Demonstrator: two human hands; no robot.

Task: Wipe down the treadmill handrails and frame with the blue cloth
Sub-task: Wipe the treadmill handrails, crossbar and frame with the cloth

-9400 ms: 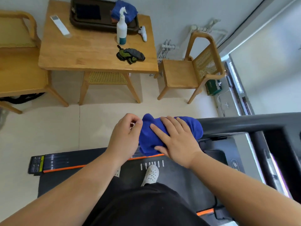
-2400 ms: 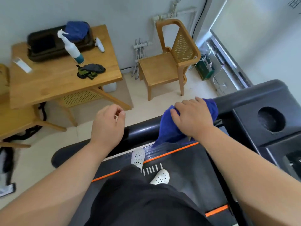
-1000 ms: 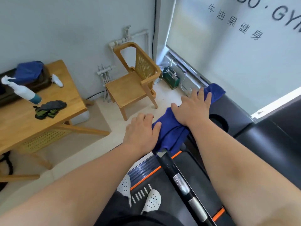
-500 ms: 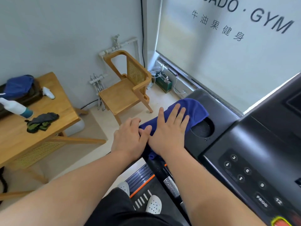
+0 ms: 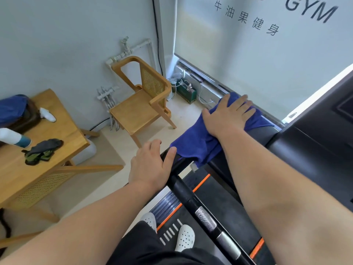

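Moved toward 1 o'clock since half a second ago, the right hand [image 5: 227,115] presses spread fingers flat on the rumpled blue cloth [image 5: 193,144], which drapes over the treadmill frame [image 5: 264,133] and hides its corner, while the left hand [image 5: 150,165], at the cloth's 8 o'clock, rests on the handrail [image 5: 183,190], fingers close together.
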